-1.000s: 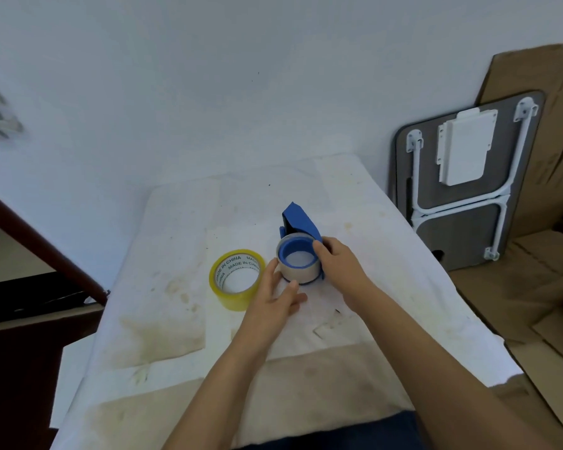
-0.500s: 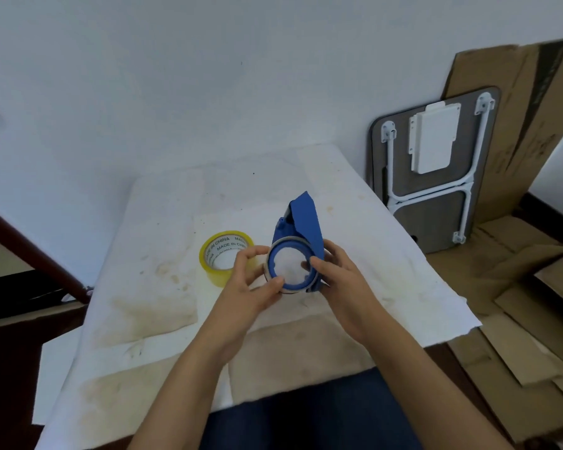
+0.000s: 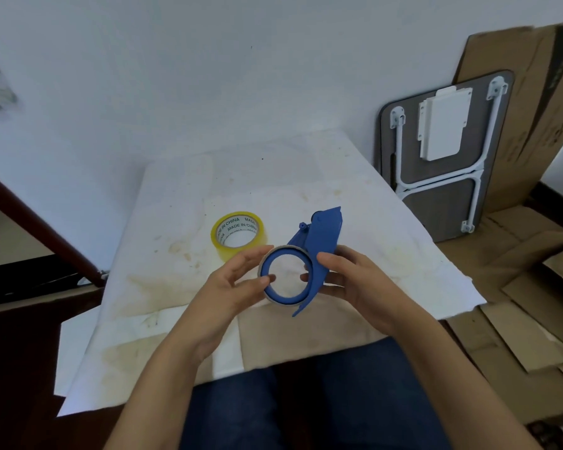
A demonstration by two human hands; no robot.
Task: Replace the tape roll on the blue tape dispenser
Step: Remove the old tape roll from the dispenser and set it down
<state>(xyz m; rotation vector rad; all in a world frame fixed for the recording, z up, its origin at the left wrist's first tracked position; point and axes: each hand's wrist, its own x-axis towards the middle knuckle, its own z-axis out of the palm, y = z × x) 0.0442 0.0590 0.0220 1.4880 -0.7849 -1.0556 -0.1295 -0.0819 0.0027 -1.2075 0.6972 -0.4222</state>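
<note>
Above table (image 3: 387, 222) — hands (image 3: 238, 284) grip dispenser (image 3: 319, 251).

A white cloth (image 3: 355, 190), marked with yellow-brown stains, covers the table top and hangs past its near edge. Behind it stands a plain white wall (image 3: 241, 76). To the right, a grey folding table with white metal legs (image 3: 442, 157) leans upright against the wall (legs folded flat). Flattened brown cardboard sheets (image 3: 533, 287) lie on the floor beside it, with one more sheet propped behind it.
</note>
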